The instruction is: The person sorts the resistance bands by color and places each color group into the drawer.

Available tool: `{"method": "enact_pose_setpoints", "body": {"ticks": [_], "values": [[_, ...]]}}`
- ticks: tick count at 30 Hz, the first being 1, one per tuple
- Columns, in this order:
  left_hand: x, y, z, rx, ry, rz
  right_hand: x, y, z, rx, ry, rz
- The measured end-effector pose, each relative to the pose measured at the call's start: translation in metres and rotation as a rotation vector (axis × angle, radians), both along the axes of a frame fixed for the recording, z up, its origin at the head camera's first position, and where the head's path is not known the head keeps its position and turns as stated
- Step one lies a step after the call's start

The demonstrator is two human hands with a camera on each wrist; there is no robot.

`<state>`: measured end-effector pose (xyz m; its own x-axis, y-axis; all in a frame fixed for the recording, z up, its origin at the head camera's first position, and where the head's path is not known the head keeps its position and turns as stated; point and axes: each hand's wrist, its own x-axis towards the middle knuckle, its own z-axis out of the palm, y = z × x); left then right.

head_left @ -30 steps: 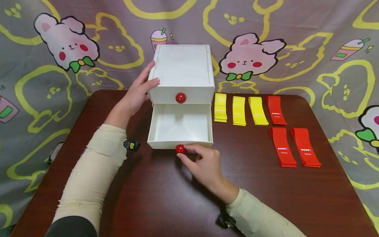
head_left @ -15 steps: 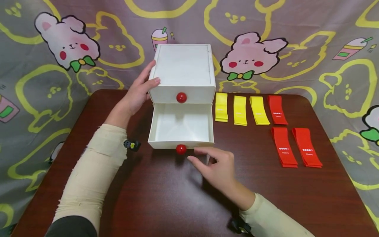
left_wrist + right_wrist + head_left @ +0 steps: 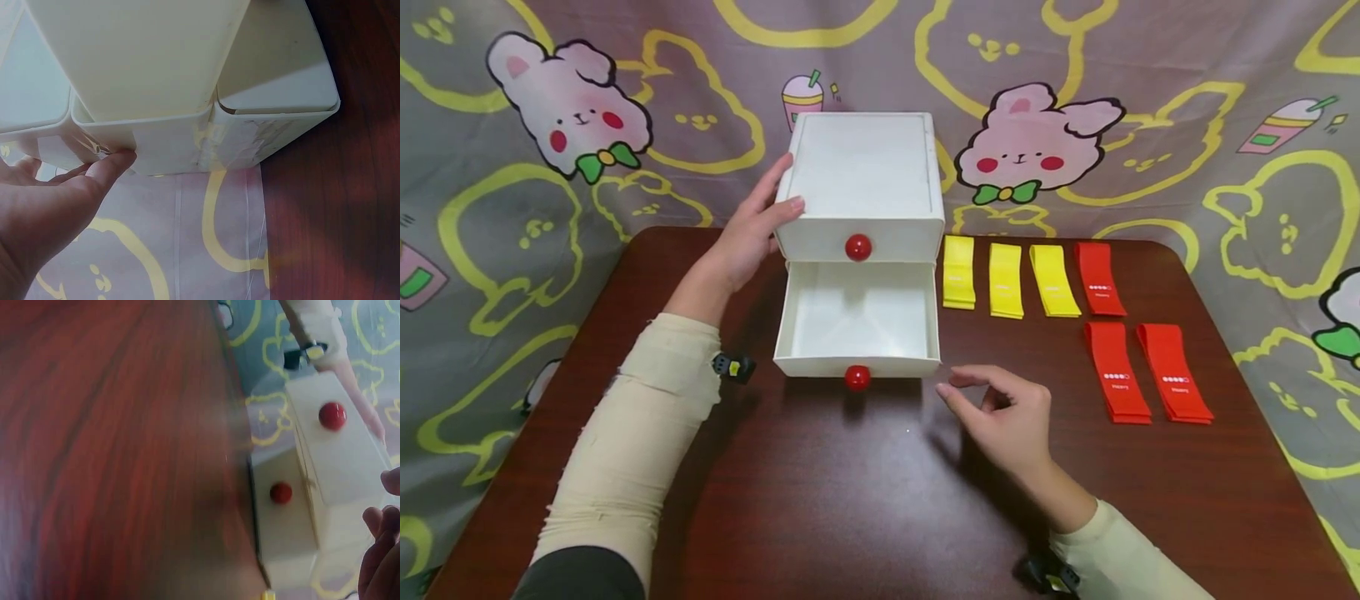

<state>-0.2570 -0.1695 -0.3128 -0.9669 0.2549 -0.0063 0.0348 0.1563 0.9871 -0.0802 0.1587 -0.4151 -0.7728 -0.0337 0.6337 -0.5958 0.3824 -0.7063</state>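
R hand [image 3: 1007,417] now off lower knob [image 3: 857,378], half-open, empty, front-rt of white cab [image 3: 865,167]; L hand [image 3: 748,233], fingers extended, touching cab's lt side; btm drawer [image 3: 902,367] points wearerward, long axis unclear

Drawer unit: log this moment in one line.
left hand: touching drawer unit; right hand: holding nothing; middle drawer: open; strips: on table

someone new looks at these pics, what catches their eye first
Likely the white drawer unit at the back of the dark table, with one drawer pulled out and glossy red knobs on its fronts. Next, the bright yellow bands and red bands lying to its right. Behind it all, the busy cartoon-printed backdrop competes for attention.
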Motion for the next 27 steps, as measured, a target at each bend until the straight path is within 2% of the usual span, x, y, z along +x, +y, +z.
{"method": "enact_pose_setpoints", "body": {"ticks": [10,15,18,23,27], "values": [[0.000,0.002,0.001,0.004,-0.015,0.004,-0.012,0.047,0.000,0.053,-0.143,-0.061],[0.000,0.001,0.001,-0.002,-0.005,-0.001,-0.010,0.059,0.018,0.033,-0.197,-0.090],[0.000,0.001,0.001,-0.009,0.000,-0.006,-0.007,0.068,0.028,0.032,-0.277,-0.142],[-0.001,0.000,0.000,-0.020,0.000,0.000,-0.014,0.097,0.018,0.068,-0.408,-0.256],[-0.001,-0.001,-0.001,-0.022,0.005,0.000,-0.024,0.122,0.011,0.105,-0.440,-0.293]]}}
